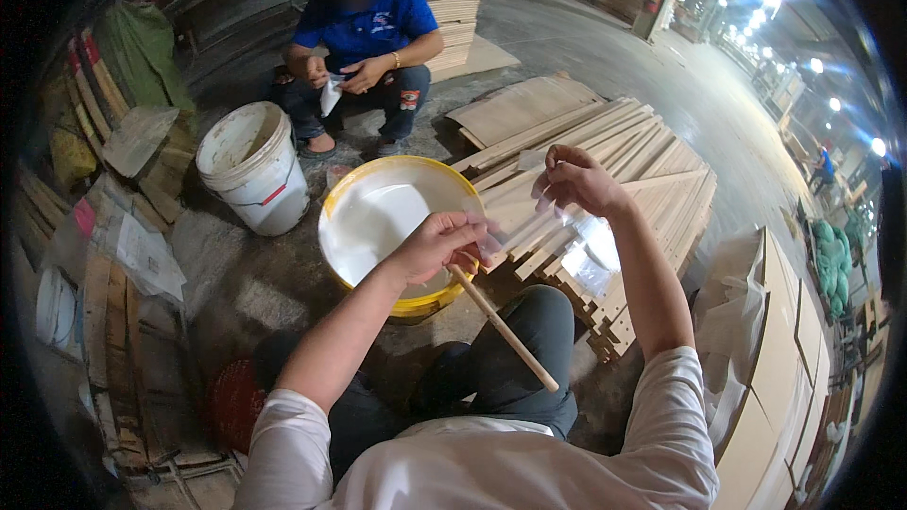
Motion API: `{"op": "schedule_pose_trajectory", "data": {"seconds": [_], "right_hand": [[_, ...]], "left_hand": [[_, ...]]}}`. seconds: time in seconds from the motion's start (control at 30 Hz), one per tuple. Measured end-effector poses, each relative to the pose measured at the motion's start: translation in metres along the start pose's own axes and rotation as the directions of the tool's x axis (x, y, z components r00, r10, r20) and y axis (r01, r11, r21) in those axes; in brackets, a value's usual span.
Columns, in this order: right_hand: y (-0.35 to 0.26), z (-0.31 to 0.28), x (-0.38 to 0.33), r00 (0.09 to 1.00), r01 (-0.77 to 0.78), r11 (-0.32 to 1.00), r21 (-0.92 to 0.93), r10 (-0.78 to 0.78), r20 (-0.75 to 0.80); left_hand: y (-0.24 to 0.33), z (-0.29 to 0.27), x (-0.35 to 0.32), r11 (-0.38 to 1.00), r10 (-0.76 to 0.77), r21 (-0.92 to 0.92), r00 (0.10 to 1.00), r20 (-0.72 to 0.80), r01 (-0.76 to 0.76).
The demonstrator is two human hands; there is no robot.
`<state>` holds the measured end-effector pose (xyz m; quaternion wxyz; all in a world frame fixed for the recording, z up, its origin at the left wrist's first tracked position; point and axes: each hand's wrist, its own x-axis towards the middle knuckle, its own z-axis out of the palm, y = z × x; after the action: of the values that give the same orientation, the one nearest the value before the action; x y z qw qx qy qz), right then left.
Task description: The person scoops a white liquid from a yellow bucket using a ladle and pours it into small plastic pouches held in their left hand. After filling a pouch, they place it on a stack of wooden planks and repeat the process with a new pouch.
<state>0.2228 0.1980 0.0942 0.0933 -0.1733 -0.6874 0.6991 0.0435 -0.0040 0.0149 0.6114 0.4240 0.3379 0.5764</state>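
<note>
My left hand (442, 246) is closed over the near right rim of a yellow bucket (416, 306) of white liquid (378, 217). A wooden dowel (505, 331) sticks out below its fingers, slanting down toward my knee. Those same fingers also grip clear plastic film (488, 244), perhaps a small bag. The film stretches across toward my right hand (578, 181), raised above a stack of wooden strips (652, 146) with its fingertips pinched on the plastic. Exactly where the film ends is hard to see. Another clear plastic packet (593, 260) lies on the strips.
Across from me a person in a blue shirt (364, 24) squats, holding a white piece (331, 94). A white bucket (255, 170) stands left of the yellow one. Pale boards (770, 359) are stacked at my right, scrap wood (118, 349) at my left. Brown sheets (524, 109) lie beyond the strips.
</note>
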Motion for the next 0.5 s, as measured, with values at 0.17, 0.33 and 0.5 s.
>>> {"op": "schedule_pose_trajectory", "data": {"seconds": [0.17,0.33,0.5], "right_hand": [[0.015,0.029,0.020,0.886,0.120,0.753,-0.648,-0.375,-0.272],[0.002,0.122,0.018,0.869,0.292,0.682,-0.670,-0.482,-0.113],[0.026,0.112,0.043,0.973,0.115,0.980,0.165,-0.144,0.179]], "left_hand": [[0.008,-0.001,-0.016,0.947,0.144,0.314,0.960,-0.241,-0.063],[0.019,-0.017,-0.041,0.827,0.249,0.563,0.892,-0.378,0.008],[0.029,-0.024,-0.059,0.914,0.359,-0.115,0.909,-0.212,-0.388]]}}
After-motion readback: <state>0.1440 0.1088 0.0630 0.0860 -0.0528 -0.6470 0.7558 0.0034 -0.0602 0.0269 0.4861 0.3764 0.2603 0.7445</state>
